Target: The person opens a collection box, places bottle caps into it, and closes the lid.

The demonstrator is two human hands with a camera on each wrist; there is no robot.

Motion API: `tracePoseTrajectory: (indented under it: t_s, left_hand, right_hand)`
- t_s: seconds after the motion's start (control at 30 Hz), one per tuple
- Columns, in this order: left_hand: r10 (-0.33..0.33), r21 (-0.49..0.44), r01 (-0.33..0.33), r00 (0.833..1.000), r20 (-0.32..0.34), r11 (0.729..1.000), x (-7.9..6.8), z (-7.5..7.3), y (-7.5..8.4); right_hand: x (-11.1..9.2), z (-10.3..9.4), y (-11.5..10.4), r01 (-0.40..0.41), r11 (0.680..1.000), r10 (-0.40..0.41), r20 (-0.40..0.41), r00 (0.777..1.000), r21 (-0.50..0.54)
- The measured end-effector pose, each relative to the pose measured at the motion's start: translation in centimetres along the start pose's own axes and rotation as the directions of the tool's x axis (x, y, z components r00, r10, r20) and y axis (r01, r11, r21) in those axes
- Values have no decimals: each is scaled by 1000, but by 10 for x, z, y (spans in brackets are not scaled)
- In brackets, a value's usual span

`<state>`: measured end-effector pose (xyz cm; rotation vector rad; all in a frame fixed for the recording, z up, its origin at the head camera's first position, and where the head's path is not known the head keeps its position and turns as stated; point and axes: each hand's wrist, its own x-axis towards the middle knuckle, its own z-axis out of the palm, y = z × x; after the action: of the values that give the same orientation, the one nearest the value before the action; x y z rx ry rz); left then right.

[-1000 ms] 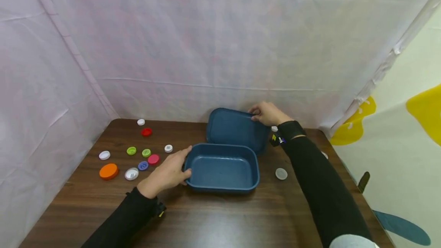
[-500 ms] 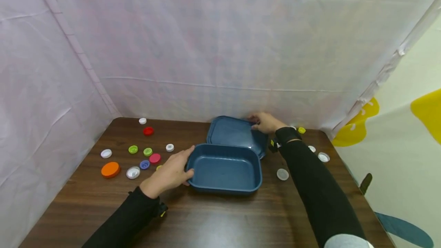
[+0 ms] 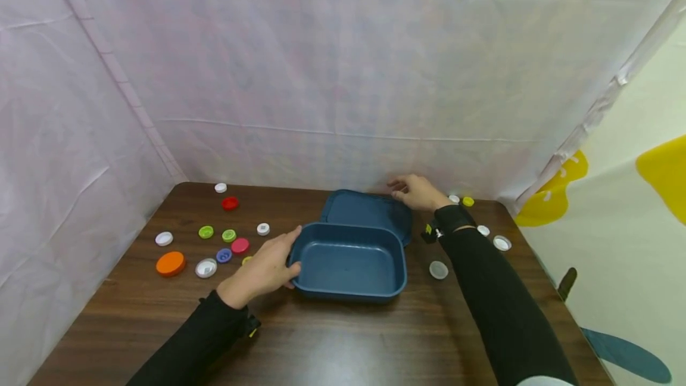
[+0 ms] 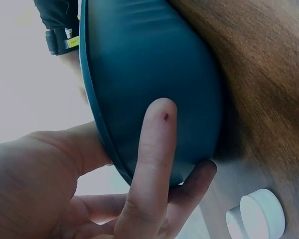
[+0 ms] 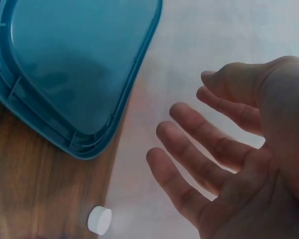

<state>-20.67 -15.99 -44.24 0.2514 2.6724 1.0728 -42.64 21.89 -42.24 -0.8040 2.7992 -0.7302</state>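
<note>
A blue rectangular plastic box (image 3: 351, 264) stands uncovered on the table. My left hand (image 3: 264, 268) grips its left wall; the left wrist view shows the thumb over the rim and the fingers along the outer side (image 4: 184, 89). Behind the box lies its blue lid (image 3: 364, 210), partly hidden by the box. In the right wrist view the lid (image 5: 74, 64) shows its grooved rim, apart from the fingers. Above the lid's far right corner is my right hand (image 3: 419, 192), fingers spread and loosely bent, holding nothing.
Left of the box lie several caps, among them an orange cap (image 3: 171, 263), a red cap (image 3: 230, 203) and a pink cap (image 3: 240, 246). At right are a translucent cap (image 3: 438, 270) and a yellow cap (image 3: 468, 201). A white cloth (image 3: 332, 76) hangs behind the table.
The lid has come down from a tilted stance to lying behind the box. My right hand has let go of it. The left hand has kept its hold on the box.
</note>
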Motion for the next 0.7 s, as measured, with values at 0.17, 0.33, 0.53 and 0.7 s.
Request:
tracePoseTrajectory:
  t_s: [0.17,0.33,0.53,0.7]
  left_hand:
    - [7,-5,-7,1000,-3,1000,0,1,0]
    - [7,1,-7,1000,-11,1000,1,1,0]
    - [-1,2,1,1000,-15,1000,3,2,0]
    - [3,-11,-3,1000,-26,1000,3,3,0]
  right_hand:
    - [-15,-1,-7,4,1000,-4,-69,998,0]
    - [-35,-1,-6,50,999,-50,-152,987,-2]
    - [-72,3,-7,40,999,-42,-191,981,-14]
    - [-104,10,-7,2,998,-16,-223,975,-64]
